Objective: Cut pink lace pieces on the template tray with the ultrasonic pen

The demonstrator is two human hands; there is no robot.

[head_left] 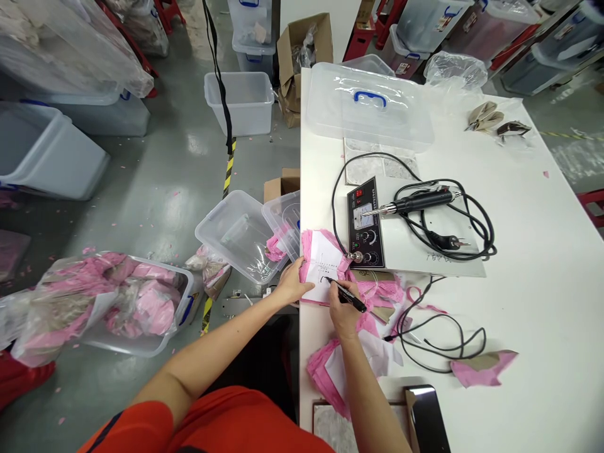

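My right hand [343,308] is closed round a black marker pen [348,294], its tip on a white paper slip [324,267] lying on a stack of pink fabric pieces [309,245] at the table's left edge. A short dark stroke shows on the slip by the pen tip. My left hand [292,284] lies on the slip's left edge and holds it down, fingers curled at the table edge.
A black-faced control box [365,223] with a handheld tool [415,203] and coiled black cables [467,233] sits on the white table [542,283]. A clear lidded box [368,107] stands behind. More pink pieces [325,371] lie near me. Clear bins [240,236] and a tub of pink fabric [136,299] stand on the floor.
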